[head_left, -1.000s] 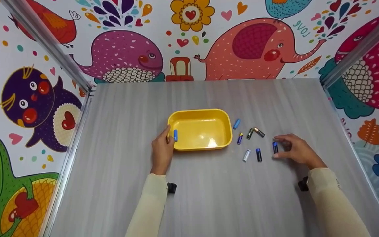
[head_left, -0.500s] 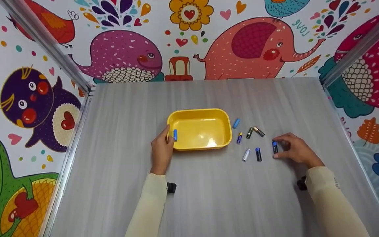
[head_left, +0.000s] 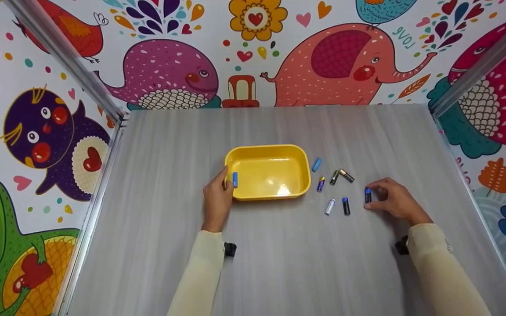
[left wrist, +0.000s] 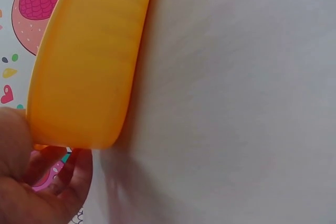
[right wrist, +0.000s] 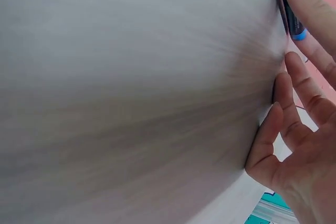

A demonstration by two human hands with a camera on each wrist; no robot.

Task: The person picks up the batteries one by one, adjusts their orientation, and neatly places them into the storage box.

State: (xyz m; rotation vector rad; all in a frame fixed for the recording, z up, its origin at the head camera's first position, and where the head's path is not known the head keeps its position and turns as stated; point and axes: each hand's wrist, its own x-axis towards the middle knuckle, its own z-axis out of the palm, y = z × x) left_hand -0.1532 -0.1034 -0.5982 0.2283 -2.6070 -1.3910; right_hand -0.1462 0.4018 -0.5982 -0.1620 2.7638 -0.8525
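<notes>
My left hand [head_left: 218, 199] grips the left end of a yellow plastic tray [head_left: 267, 196], thumb over the rim. Inside that end, beside the thumb, lies a blue battery [head_left: 235, 180]. In the left wrist view the tray's outer wall [left wrist: 86, 72] shows, with curled fingers beneath the rim. On the right, my right hand [head_left: 395, 199] pinches a dark battery with a blue end [head_left: 368, 195] between thumb and index finger, low at the table. The right wrist view shows a dark blue-ended battery [right wrist: 294, 19] by the thumb; the other fingers are spread against the tabletop.
Several loose batteries lie between tray and right hand: a light blue one [head_left: 316, 165], a purple one [head_left: 320, 184], a green-black one [head_left: 334, 177], a copper-topped one [head_left: 346, 176], a white one [head_left: 330, 206] and another dark blue-ended one [head_left: 346, 206]. Cartoon-printed walls surround the grey table [head_left: 169, 153].
My right thumb and index finger have drawn slightly closer to the battery's ends. The left hand, tray and loose batteries have stayed in place.
</notes>
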